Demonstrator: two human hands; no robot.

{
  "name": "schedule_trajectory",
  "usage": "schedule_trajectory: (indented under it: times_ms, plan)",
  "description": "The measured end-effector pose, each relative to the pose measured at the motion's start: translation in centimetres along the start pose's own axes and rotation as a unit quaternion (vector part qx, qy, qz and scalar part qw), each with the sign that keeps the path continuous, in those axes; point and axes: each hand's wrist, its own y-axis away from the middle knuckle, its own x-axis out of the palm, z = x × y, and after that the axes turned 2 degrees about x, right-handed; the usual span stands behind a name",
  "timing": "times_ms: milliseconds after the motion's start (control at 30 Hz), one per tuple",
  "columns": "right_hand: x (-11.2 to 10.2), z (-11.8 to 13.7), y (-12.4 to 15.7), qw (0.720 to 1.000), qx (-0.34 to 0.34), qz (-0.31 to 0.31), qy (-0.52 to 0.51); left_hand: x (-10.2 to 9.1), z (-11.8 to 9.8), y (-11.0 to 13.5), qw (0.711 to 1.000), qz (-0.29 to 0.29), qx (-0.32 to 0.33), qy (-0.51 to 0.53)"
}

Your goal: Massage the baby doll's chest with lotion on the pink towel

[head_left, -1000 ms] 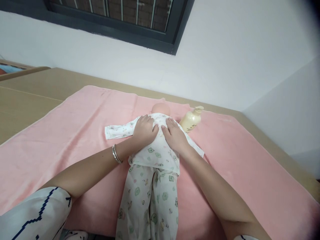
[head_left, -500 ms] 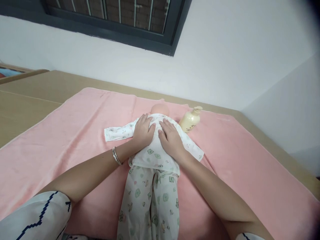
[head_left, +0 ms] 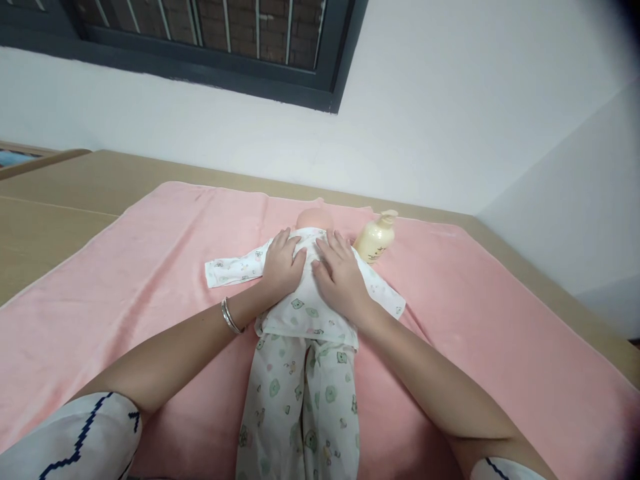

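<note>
A baby doll (head_left: pixel 315 219) in a white printed top (head_left: pixel 303 307) and matching pants (head_left: pixel 330 400) lies stretched out on a pink blanket (head_left: pixel 165 280). Only the rounded top of its head shows past the collar. My left hand (head_left: pixel 284 265) lies flat on the left side of the doll's upper body, fingers pointing toward its head. On the other side, my right hand (head_left: pixel 343 275) rests flat with its fingers spread. Both thumbs point inward, with a gap of fabric between them. The doll's sleeves extend out to either side.
A cream pump bottle (head_left: pixel 376 237) leans on the blanket to the right of the doll's head. Beneath the blanket is a wooden surface (head_left: pixel 65 200), bordered by a white wall (head_left: pixel 425 133). A dark-framed barred window (head_left: pixel 210 40) is above.
The view has shifted slightly. My right hand's fingers have slid a little toward the doll's shoulder; my left hand stays flat in about the same place.
</note>
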Motion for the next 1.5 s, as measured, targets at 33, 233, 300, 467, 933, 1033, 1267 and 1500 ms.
schedule_trajectory:
  times_ms: [33,233,300,467,933,1033,1267,1500]
  plan:
    - [-0.1,0.1,0.0,1.000,-0.005,-0.017,0.010,0.0,0.0,0.0,1.000,0.000,0.000,-0.001]
    - [0.4,0.1,-0.1,0.997,-0.008,0.063,0.049,0.3,0.3,-0.1,1.000,0.001,0.013,-0.010]
    - [-0.3,0.2,-0.3,0.993,-0.012,0.099,0.056,0.2,0.3,-0.2,1.000,0.010,0.023,-0.013]
    - [-5.9,-0.4,-1.2,0.996,-0.002,0.066,0.057,-1.5,-2.9,-0.1,0.998,0.069,0.000,-0.014]
    - [-9.6,-7.5,-3.6,0.992,0.073,-0.045,0.089,2.3,-15.3,-9.5,0.726,0.130,-0.280,0.615]
    - [-8.5,-7.7,-3.7,0.986,0.055,-0.049,0.150,2.7,-16.0,-9.9,0.704,0.110,-0.279,0.643]
    - [-7.9,-7.1,-3.6,0.966,0.013,-0.072,0.246,2.6,-15.8,-9.2,0.648,0.108,-0.291,0.695]
    - [-7.2,-6.6,-3.6,0.955,0.053,-0.054,0.286,-1.3,-12.6,-3.6,0.658,0.145,-0.335,0.658]
